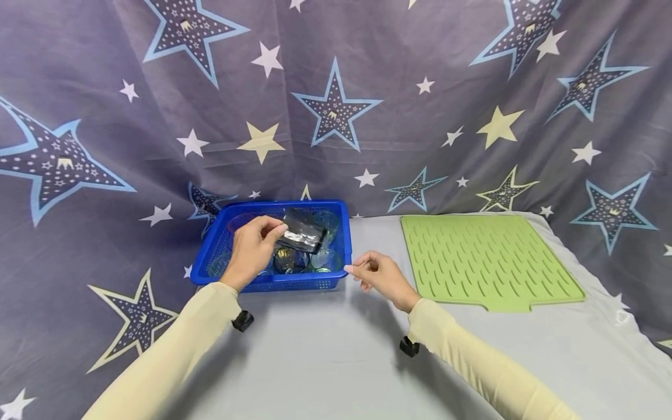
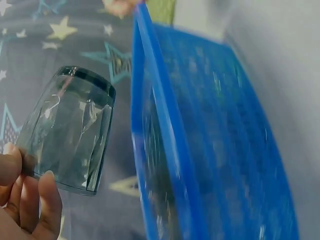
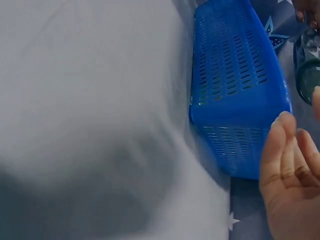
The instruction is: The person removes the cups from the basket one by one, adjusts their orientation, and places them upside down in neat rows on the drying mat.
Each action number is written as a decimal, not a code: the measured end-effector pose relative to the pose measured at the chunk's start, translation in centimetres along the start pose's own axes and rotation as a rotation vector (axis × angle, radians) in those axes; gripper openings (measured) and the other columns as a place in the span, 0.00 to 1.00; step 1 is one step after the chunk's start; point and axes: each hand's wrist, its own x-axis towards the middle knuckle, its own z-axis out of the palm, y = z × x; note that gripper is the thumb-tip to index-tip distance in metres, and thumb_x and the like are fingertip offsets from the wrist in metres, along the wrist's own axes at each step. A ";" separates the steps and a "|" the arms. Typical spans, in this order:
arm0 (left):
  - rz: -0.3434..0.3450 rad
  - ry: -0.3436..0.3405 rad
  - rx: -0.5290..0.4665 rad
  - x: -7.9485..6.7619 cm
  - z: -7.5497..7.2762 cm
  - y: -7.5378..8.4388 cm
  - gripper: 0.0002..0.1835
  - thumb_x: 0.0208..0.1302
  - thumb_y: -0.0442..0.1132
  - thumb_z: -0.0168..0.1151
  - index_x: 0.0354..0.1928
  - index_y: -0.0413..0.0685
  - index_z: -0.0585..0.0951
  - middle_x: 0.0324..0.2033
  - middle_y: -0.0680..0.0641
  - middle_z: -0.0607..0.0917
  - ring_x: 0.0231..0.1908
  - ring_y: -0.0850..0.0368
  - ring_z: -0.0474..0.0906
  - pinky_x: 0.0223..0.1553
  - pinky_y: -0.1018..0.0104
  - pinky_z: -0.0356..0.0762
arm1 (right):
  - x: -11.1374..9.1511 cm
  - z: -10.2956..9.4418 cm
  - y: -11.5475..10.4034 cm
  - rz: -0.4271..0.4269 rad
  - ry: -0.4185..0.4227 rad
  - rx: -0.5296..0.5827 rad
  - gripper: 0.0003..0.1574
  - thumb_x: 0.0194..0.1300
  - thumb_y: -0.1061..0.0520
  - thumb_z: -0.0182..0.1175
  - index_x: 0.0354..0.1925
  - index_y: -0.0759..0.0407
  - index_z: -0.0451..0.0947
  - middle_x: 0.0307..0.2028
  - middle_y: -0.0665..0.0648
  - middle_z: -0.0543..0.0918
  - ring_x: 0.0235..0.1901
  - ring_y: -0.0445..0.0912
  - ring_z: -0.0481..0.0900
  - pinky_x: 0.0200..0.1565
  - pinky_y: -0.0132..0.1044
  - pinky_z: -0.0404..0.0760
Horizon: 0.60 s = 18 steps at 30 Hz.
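Observation:
My left hand (image 1: pixel 249 251) pinches a dark tinted drinking glass (image 1: pixel 304 230) near one end, thumb on one side and fingers on the other. The glass is tilted on its side above the blue plastic basket (image 1: pixel 304 280); in the left wrist view it shows as smoky grey and see-through. Several more glasses (image 1: pixel 291 261) sit inside the basket, partly hidden by its rim and my left hand. At the basket's front right corner is my right hand (image 1: pixel 383 277), its fingertips right at the rim. The right wrist view shows those fingers (image 3: pixel 275 155) fairly straight.
A green ridged drying mat (image 1: pixel 483 256) lies on the grey-covered table (image 1: pixel 336 350), to the right of the basket. Behind the table hangs a dark curtain (image 1: pixel 336 169) with stars, which also drops past its left side.

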 end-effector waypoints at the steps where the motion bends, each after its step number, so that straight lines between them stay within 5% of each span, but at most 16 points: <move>1: -0.023 -0.016 -0.035 -0.1 0.4 0.3 0.11 0.75 0.45 0.63 0.46 0.45 0.87 0.33 0.46 0.84 0.29 0.51 0.75 0.34 0.58 0.72 | 0.0 -0.1 -0.1 -0.020 0.012 -0.009 0.30 0.65 0.38 0.71 0.54 0.56 0.78 0.37 0.58 0.85 0.34 0.66 0.82 0.44 0.59 0.83; 7: -0.183 -0.134 -0.336 -0.7 2.7 1.9 0.11 0.77 0.45 0.61 0.47 0.45 0.86 0.35 0.43 0.82 0.30 0.44 0.77 0.29 0.62 0.81 | -0.1 -0.4 -1.1 -0.132 0.019 0.098 0.44 0.66 0.42 0.71 0.74 0.40 0.62 0.50 0.59 0.84 0.36 0.65 0.83 0.40 0.53 0.85; 12: -0.272 -0.208 -0.517 -0.9 4.3 2.7 0.14 0.78 0.44 0.59 0.50 0.41 0.85 0.39 0.38 0.80 0.29 0.49 0.76 0.35 0.56 0.82 | -0.4 -0.6 -1.9 -0.191 0.034 0.167 0.44 0.69 0.48 0.70 0.76 0.37 0.59 0.53 0.63 0.79 0.36 0.63 0.83 0.39 0.55 0.85; 18: -0.340 -0.262 -0.613 -0.8 5.7 3.4 0.17 0.77 0.43 0.60 0.52 0.35 0.84 0.40 0.33 0.80 0.29 0.50 0.77 0.36 0.59 0.82 | -0.5 -1.3 -2.0 -0.195 0.095 0.153 0.42 0.69 0.45 0.70 0.74 0.38 0.62 0.55 0.64 0.76 0.32 0.53 0.83 0.39 0.53 0.86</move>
